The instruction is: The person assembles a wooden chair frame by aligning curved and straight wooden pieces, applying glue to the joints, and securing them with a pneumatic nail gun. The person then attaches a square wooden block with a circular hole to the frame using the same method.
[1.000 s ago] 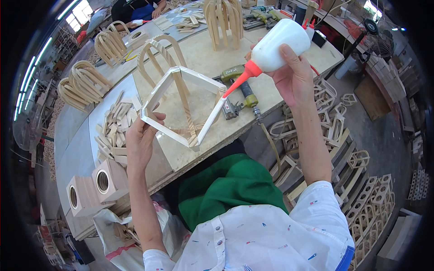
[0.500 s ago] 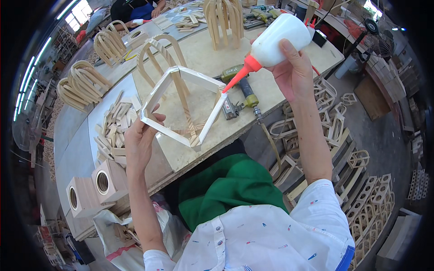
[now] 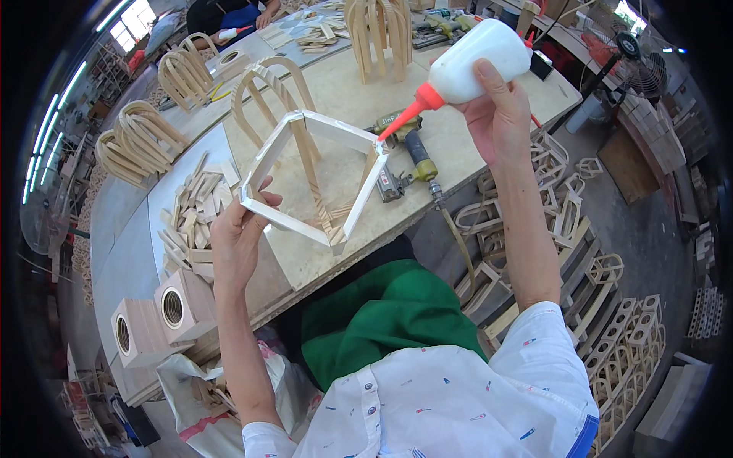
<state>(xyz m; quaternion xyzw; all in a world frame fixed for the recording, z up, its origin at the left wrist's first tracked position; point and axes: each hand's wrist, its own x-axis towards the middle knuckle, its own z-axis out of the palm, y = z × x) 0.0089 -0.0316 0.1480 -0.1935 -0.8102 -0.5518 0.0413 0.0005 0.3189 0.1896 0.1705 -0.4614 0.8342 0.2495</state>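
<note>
Head view. Centre: the left hand, fingers pinched, holds the wooden frame by its left corner. Upper right: the right hand, curled round a white bottle, brings its red nozzle to the right corner. Oversqueezing could cause drips; the one-sided grip, tilting. The table's edge runs below; an air tool crowds the right.

Grey floor, bright paned window

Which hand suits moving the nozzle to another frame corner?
Probably the right hand: it holds the white bottle, whose red nozzle is at the wooden frame. The left hand is supporting the frame's left side.
</note>
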